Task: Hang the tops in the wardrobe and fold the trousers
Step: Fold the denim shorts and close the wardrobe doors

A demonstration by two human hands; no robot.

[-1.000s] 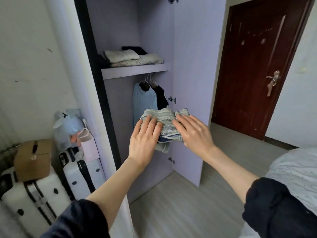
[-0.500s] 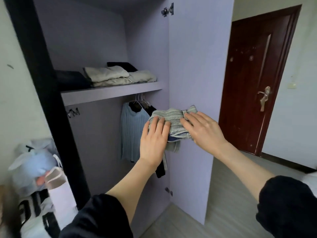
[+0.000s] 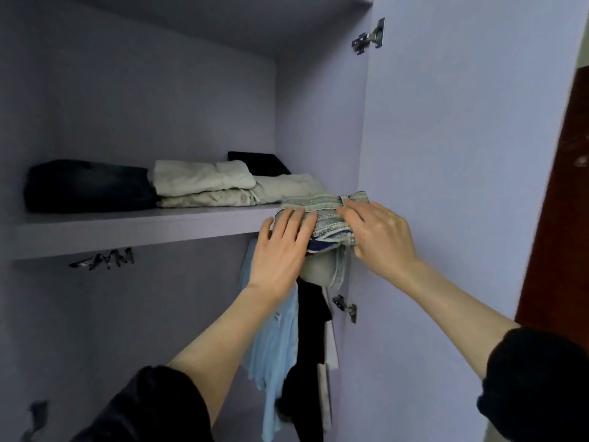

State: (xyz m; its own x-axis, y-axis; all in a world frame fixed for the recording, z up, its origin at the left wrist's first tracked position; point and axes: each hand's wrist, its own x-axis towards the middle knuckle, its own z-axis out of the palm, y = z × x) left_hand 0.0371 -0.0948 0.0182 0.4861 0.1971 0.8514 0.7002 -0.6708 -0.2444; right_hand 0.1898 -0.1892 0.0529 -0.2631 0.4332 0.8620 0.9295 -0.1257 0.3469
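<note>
I see the folded jeans have risen to the shelf edge, at 3 o'clock from the cream trousers and dark trousers. Left hand and right hand clamp their fingers around them; tops hang below.

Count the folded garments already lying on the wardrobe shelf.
4 on the shelf: dark jeans at left, two beige pieces stacked, another beige one beside them. A black item behind may be a fifth.

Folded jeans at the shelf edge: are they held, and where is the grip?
Yes. The folded jeans are held between both hands: left hand on the left end, right hand on the right end.
</note>
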